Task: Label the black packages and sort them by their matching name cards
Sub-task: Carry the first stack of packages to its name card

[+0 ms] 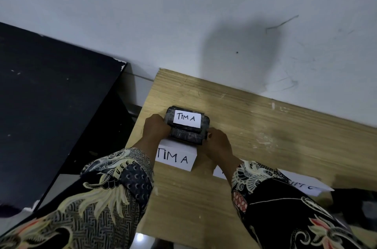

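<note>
Left hand [156,126] grips the left end of a stack of black packages [187,133]; right hand [218,140] holds its right end, fingers curled. Top package carries a "TIM A" label [186,118]. Just nearer than both hands stands the "TIM A" name card [175,157] on the wooden table [265,126]

The person wears a long-sleeved batik shirt. The left sleeve [114,183] is dark blue-grey with cream feathery plumes, fine maze-like line work and small crescent marks. The right sleeve [271,197] is mostly black, with cream scrolls, thin white lines and red-orange flower shapes. Both cuffs end at the wrist.
</note>
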